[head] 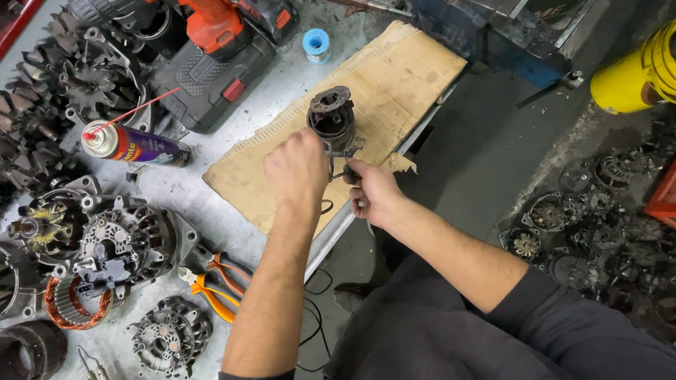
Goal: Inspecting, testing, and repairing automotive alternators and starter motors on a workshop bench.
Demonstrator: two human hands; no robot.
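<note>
Now | left hand [297, 169] fisted, hiding tool | right hand [371, 195] pinching unclear piece | rusty part [331, 115] half-covered

- A dark, rusty round metal housing [331, 115] stands upright on a sheet of cardboard [393, 79] near the surface's edge, open end up.
- A thin metal tool [330, 160] rests against its base.

left hand [297, 169] hides tool grip | yellow drum [661, 64] cut off right
</note>
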